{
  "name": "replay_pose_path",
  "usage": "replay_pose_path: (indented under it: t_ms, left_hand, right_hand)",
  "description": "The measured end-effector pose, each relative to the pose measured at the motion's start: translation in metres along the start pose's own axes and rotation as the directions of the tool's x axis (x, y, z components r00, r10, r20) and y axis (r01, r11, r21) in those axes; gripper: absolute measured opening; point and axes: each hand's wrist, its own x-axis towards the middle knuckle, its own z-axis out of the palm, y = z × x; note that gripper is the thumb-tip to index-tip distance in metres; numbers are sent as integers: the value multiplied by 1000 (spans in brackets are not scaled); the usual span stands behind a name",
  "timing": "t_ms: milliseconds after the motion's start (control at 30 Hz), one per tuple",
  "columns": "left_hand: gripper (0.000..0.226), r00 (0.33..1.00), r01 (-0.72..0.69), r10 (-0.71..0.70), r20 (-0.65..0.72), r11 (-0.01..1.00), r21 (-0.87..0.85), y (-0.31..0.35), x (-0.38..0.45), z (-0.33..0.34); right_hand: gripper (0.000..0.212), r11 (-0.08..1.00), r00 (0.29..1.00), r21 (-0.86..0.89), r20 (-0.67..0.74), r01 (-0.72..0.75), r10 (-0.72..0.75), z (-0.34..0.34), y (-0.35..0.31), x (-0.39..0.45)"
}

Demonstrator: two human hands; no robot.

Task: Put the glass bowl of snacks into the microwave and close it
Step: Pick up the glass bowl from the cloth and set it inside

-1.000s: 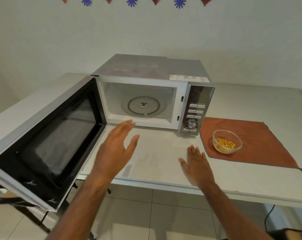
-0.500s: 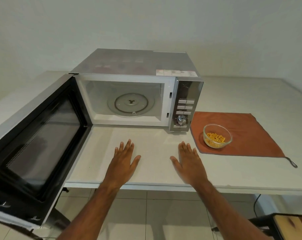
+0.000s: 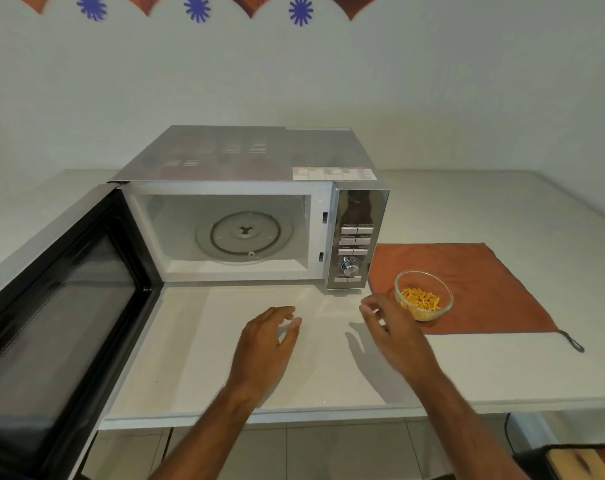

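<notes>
The microwave [image 3: 252, 216] on the white table [image 3: 501, 368] stands with its door [image 3: 62, 306] swung wide to the left, the turntable [image 3: 244, 236] inside bare. In front of the microwave, the left hand [image 3: 264, 344] hovers with fingers loosely spread, holding nothing. The right hand [image 3: 392, 329], fingers parted and curled, reaches toward the glass bowl [image 3: 423, 295], holding nothing. The clear bowl, holding a small heap of orange snack sticks, sits on a rust-red cloth [image 3: 484, 285] just right of the microwave. Lifting, loading and closing all appear left to do.
</notes>
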Motion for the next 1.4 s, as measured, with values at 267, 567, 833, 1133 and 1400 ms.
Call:
replay_pose_path:
  t_ms: [267, 567, 833, 1133, 1400]
  left_hand:
    - [14, 931, 252, -104, 351, 877, -409, 74, 48, 57]
    - [23, 834, 320, -161, 528, 920, -225, 114, 87, 122]
    - [40, 794, 392, -211, 570, 894, -215, 121, 106, 162]
    - [42, 865, 326, -191, 464, 917, -229, 121, 86, 169]
    - [26, 937, 193, -149, 315, 975, -113, 110, 60, 141]
  right_hand:
    - [16, 968, 973, -187, -191, -165, 129, -62, 34, 33]
    - [31, 917, 892, -33, -251, -397, 377, -78, 91, 33]
    - [17, 890, 874, 139, -174, -435, 454, -69, 108, 33]
    - [22, 931, 912, 127, -191, -343, 362, -67, 98, 24]
    - [13, 915, 935, 247, -76, -318, 345, -64, 78, 3]
